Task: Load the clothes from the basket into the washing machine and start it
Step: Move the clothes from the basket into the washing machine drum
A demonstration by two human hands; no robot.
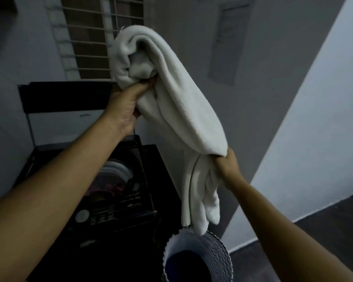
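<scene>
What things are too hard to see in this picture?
Head view:
- Basket: its inside is dark and the picture's bottom edge cuts it off.
- Washing machine drum: the left arm and the gloom hide most of it.
- Control panel: labels too small and dark to read.
- Left hand: fingertips buried in the white towel.

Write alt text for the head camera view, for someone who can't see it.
Two hands hold up a white terry towel: the left hand grips its bunched upper part, the right hand its lower part. Below are a dark top-loading washing machine, open with clothes inside, and a pale ribbed basket under the towel's hanging end.
</scene>
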